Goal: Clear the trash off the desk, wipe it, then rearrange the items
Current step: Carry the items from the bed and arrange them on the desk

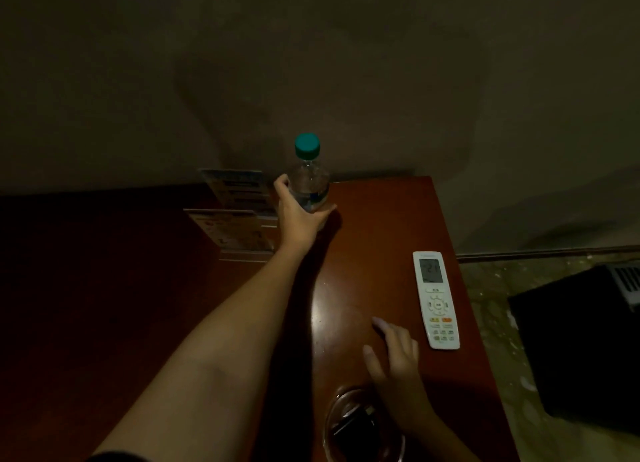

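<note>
Head | left hand (298, 219) fingers (328, 209) curled round upright bottle (309, 177) | right hand (399, 361) fingers spread, empty

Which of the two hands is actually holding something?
The left hand, stretched far forward, grips the teal-capped bottle; the right hand is open near the white remote, holding nothing.
</note>
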Motion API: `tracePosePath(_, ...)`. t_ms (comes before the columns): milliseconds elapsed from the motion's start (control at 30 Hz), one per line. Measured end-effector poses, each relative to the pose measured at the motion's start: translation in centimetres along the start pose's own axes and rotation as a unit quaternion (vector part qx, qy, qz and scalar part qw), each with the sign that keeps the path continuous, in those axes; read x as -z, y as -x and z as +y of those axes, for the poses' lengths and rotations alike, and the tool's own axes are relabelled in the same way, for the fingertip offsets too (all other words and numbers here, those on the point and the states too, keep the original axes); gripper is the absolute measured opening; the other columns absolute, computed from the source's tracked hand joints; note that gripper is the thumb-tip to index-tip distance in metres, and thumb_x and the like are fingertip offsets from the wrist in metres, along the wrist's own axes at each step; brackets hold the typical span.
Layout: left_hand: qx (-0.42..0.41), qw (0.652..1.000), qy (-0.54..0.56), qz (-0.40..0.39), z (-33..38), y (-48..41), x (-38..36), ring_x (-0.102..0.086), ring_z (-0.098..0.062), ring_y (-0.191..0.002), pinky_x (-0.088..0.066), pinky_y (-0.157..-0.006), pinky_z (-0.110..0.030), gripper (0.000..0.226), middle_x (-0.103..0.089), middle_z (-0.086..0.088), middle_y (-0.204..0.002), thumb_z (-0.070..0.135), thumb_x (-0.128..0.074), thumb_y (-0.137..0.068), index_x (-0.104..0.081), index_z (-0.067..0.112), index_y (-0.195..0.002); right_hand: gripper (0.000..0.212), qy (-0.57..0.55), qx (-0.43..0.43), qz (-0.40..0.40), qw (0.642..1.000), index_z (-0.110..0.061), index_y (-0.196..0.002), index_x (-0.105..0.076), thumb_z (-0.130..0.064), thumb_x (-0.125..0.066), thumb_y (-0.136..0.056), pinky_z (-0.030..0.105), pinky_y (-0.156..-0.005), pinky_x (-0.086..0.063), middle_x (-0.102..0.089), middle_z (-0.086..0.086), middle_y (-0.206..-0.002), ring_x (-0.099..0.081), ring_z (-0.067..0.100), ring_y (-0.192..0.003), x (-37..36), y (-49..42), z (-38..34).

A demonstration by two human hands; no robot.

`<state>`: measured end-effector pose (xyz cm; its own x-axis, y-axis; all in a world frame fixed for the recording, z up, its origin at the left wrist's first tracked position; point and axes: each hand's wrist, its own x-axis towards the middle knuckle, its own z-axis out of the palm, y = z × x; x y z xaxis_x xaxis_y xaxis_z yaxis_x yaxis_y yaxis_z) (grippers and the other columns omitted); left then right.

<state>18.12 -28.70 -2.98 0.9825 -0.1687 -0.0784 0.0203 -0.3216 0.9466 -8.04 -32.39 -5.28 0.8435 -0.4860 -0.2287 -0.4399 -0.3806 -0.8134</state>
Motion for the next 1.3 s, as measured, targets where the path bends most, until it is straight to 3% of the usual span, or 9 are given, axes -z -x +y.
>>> tracePosePath(200,0.016,1.0,-0.015,-0.019,0.0,-0.5,0.1,-0.035,-0.023,-0.136,-0.032,-0.104,-0.027,0.103,-0.033,-0.009,-0.149,0.013,-0.085,-0.068,-0.016,0.021,-0.143,0.051,0.003,0.017,-0.013,1.0,-0.032,-0.129,-0.042,-0.043,-0.049,-0.08,0.004,-0.087,-0.027,-0.033,-0.031,-0.115,-0.031,-0.006,-0.109,0.3,0.6,-0.1)
tracePosePath(400,-0.016,0.996,-0.027,-0.083,-1.3,5.5,2.1,-0.016,-0.02,-0.145,-0.022,-0.116,-0.038,0.113,-0.008,-0.004,-0.16,0.023,-0.083,-0.072,-0.001,0.03,-0.15,0.064,0.069,0.135,-0.126,0.98,-0.047,-0.126,-0.045,-0.08,-0.049,-0.072,0.013,-0.091,-0.029,-0.032,-0.027,-0.122,-0.028,-0.004,-0.12,1.7,3.1,0.3)
tracePosePath(600,0.016,0.995,-0.074,-0.07,-5.4,15.5,6.5,-0.024,-0.001,-0.134,-0.022,-0.097,0.002,0.08,-0.016,0.011,-0.154,0.016,-0.073,-0.083,-0.026,0.023,-0.148,0.06,0.267,0.225,-0.15,0.925,-0.038,-0.115,-0.056,-0.074,-0.046,-0.069,0.025,-0.072,-0.044,-0.061,-0.006,-0.109,-0.059,0.01,-0.094,1.8,6.4,0.0)
tracePosePath(767,0.01,0.912,-0.406,-0.049,-11.0,17.9,11.3,-0.022,-0.02,-0.145,-0.018,-0.118,-0.04,0.056,-0.033,0.002,-0.154,0.047,-0.053,-0.093,-0.044,0.023,-0.143,0.053,0.315,0.239,-0.163,0.904,-0.029,-0.109,-0.057,-0.063,-0.045,-0.07,0.03,-0.064,-0.053,-0.062,0.003,-0.103,-0.063,0.018,-0.085,0.4,7.3,0.5)
tracePosePath(967,0.023,0.879,-0.467,-0.099,-10.2,17.5,11.6,-0.007,-0.02,-0.148,-0.008,-0.119,-0.042,0.057,-0.02,0.005,-0.159,0.047,-0.038,-0.098,-0.026,0.029,-0.151,0.056,0.343,0.283,-0.202,0.873,-0.027,-0.113,-0.056,-0.067,-0.038,-0.079,0.029,-0.064,-0.057,-0.056,-0.007,-0.108,-0.046,0.013,-0.094,1.5,5.5,-0.1)
tracePosePath(1067,0.045,0.871,-0.472,-0.125,-10.0,16.9,12.0,0.0,-0.02,-0.148,-0.006,-0.119,-0.044,0.058,-0.013,0.006,-0.16,0.047,-0.036,-0.099,-0.017,0.031,-0.152,0.09,0.305,0.187,-0.175,0.917,-0.036,-0.139,-0.037,-0.089,-0.011,-0.071,0.036,-0.101,-0.036,-0.038,-0.011,-0.127,-0.03,0.01,-0.116,1.2,4.2,-2.1)
tracePosePath(1133,0.042,0.869,-0.473,-0.136,-9.7,16.9,11.8,0.003,-0.019,-0.148,-0.007,-0.119,-0.044,0.06,-0.01,0.006,-0.16,0.049,-0.034,-0.098,-0.014,0.032,-0.152,0.08,0.268,0.141,-0.158,0.94,-0.036,-0.147,-0.025,-0.077,-0.035,-0.079,0.027,-0.107,-0.023,-0.029,-0.01,-0.137,-0.02,0.008,-0.124,0.7,3.1,-3.7)
tracePosePath(1200,0.046,0.872,-0.467,-0.14,-9.9,17.0,12.2,0.006,-0.017,-0.148,-0.012,-0.119,-0.043,0.063,-0.005,0.008,-0.161,0.054,-0.033,-0.097,-0.01,0.034,-0.152,0.072,0.252,0.14,-0.123,0.95,-0.027,-0.147,-0.03,-0.053,-0.057,-0.085,0.03,-0.106,-0.032,-0.033,-0.005,-0.139,-0.026,0.013,-0.127,-1.0,1.0,-5.0)
tracePosePath(1300,0.074,0.882,-0.449,-0.123,-10.4,16.6,13.6,0.009,-0.012,-0.147,-0.029,-0.113,-0.042,0.079,0.003,0.011,-0.161,0.069,-0.037,-0.087,-0.007,0.035,-0.153,0.07,0.264,0.106,-0.118,0.951,-0.02,-0.144,-0.035,-0.043,-0.064,-0.085,0.034,-0.103,-0.039,-0.037,0.001,-0.139,-0.03,0.019,-0.127,-3.5,-2.2,-5.9)
